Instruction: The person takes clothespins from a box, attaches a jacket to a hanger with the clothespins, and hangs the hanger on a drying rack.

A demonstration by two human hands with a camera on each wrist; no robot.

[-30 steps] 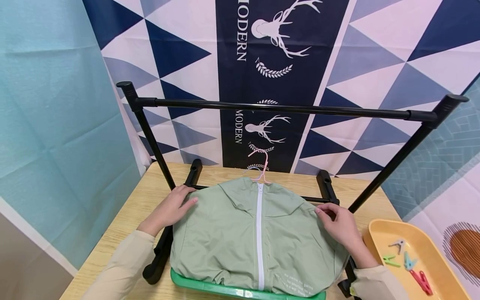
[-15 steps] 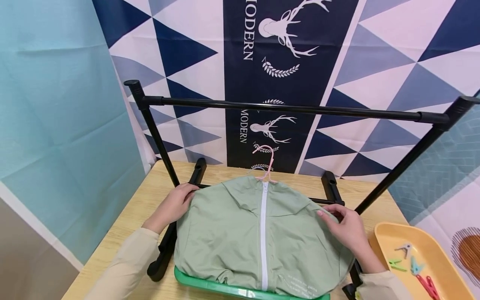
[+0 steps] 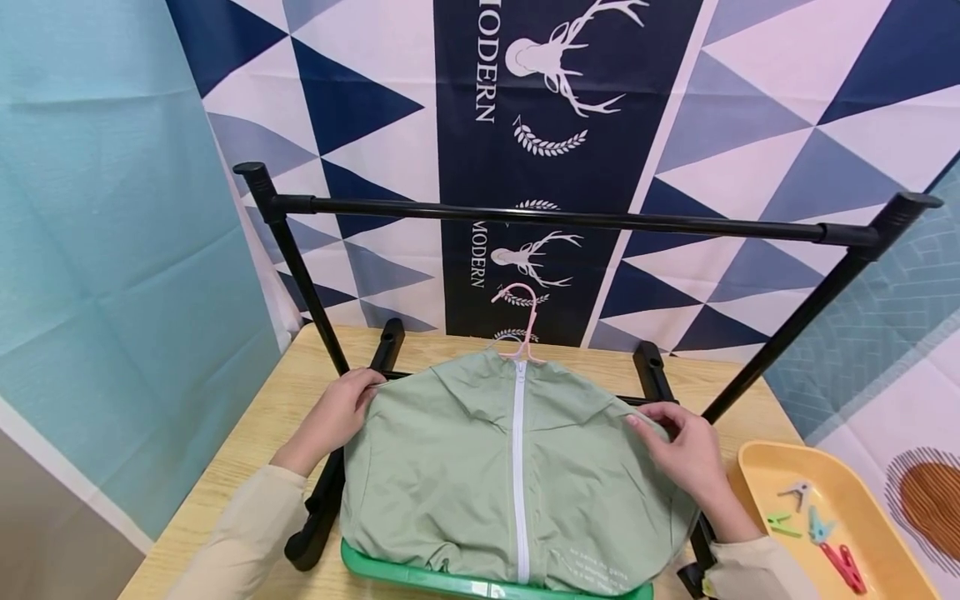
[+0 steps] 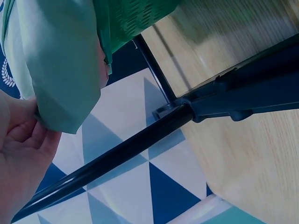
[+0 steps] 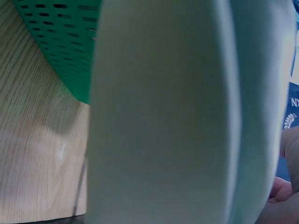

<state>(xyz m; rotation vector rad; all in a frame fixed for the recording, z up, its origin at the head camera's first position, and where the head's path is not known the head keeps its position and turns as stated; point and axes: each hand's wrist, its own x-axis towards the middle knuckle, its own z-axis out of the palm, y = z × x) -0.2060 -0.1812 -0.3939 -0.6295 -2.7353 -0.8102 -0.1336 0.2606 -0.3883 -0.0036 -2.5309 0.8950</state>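
A light green zip-up jacket [image 3: 442, 454] with a white zipper hangs spread on a pink hanger [image 3: 530, 325], whose hook stands up above the collar. My left hand [image 3: 336, 421] pinches the jacket's left shoulder edge; in the left wrist view, thumb and fingers [image 4: 44, 135] close on the fabric. At the other shoulder my right hand [image 3: 686, 454] pinches the cloth between thumb and fingers. In the right wrist view the sleeve [image 5: 159, 121] covers most of the picture and partly hides that hand. Below the jacket's hem shows a green basket [image 3: 420, 575].
A black garment rack [image 3: 525, 214] stands on the wooden table [image 3: 247, 467], its top bar beyond and above the jacket. At the right, a yellow tray [image 3: 832, 467] holds several coloured clothes pegs [image 3: 820, 527]. A patterned cloth backdrop [image 3: 360, 100] hangs behind.
My left thumb, spread over the jacket's front earlier, has drawn in and the hand now pinches the shoulder edge. The hanger and collar have risen slightly. The right hand keeps its place.
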